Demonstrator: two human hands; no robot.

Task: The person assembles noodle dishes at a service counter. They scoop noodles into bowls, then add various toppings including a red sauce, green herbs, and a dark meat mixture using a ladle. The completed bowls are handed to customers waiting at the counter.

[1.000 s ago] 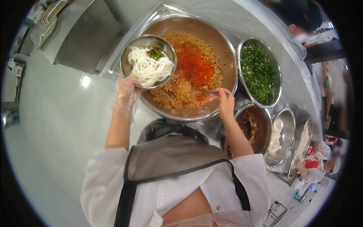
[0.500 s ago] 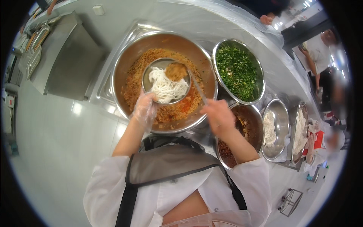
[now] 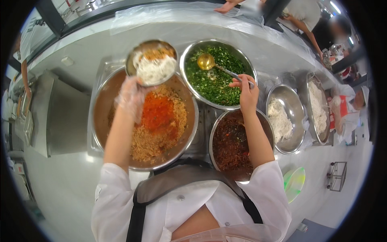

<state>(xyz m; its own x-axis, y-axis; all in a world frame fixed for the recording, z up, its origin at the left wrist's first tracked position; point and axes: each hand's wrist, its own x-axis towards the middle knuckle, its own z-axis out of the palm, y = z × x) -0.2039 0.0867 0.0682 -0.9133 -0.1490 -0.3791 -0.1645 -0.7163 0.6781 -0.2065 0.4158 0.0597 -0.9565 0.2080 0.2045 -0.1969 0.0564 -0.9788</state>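
My left hand [image 3: 131,97], in a clear plastic glove, is closed on the near rim of a small metal bowl [image 3: 130,66]. White noodles [image 3: 157,70] fill that bowl, with a crumbly brown topping [image 3: 158,53] at their far side. It is above the far part of a large metal basin [image 3: 98,121] of brown crumbly food with a red, oily patch [image 3: 159,111]. My right hand [image 3: 248,92] grips the handle of a ladle [image 3: 206,61]. The ladle's bowl, shiny and yellowish inside, is over chopped greens [image 3: 213,88] in a round metal bowl [image 3: 186,82].
A pot [image 3: 212,143] of dark red-brown chili-like sauce stands below my right forearm. Two metal bowls [image 3: 297,121] [image 3: 310,109] of white noodles are farther right. Beyond the counter, covered partly in plastic sheeting [image 3: 169,14], other people's arms [image 3: 302,26] show. A steel cabinet [image 3: 68,117] stands left.
The ladle has gone from over the noodles to above the greens on the right. My left hand has carried the small bowl farther away. Brown topping now lies on the noodles; the view has shifted.
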